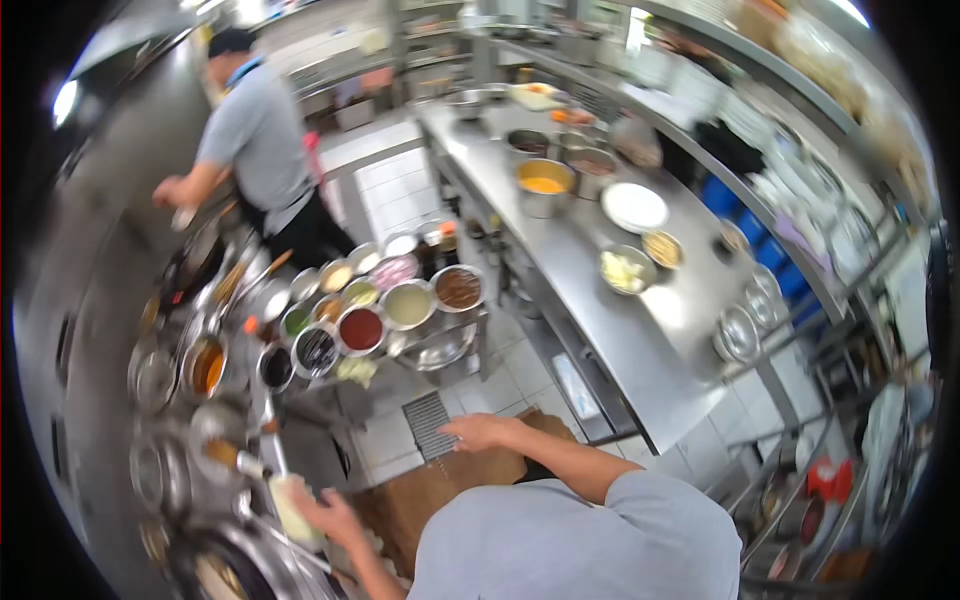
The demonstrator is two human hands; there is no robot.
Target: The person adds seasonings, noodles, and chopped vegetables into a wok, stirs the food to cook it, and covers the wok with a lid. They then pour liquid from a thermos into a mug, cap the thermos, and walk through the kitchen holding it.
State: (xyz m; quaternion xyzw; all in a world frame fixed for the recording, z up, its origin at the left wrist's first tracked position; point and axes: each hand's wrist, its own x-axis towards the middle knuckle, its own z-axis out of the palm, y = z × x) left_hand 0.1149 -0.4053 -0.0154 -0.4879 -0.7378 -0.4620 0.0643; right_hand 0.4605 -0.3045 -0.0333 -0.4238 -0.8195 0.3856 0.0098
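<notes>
My left hand (335, 520) is low at the left, over the edge of the stove counter. Its fingers look stretched out, and a pale folded cloth (293, 508) lies right beside them; blur hides whether they touch. A long-handled ladle (290, 542) lies close by, near a dark wok (215, 570). Out in front of my body, my right hand (478, 432) hangs above the floor near a drain grate (428, 424). Its fingers are loosely extended, with nothing visible in them.
Several bowls of sauces and seasonings, including a red sauce bowl (361, 329), crowd the stand ahead. A co-worker (255, 140) stands at the stove, far left. On the steel table (600, 330) at right are a yellow-filled pot (545, 200), white plates (635, 207) and food bowls.
</notes>
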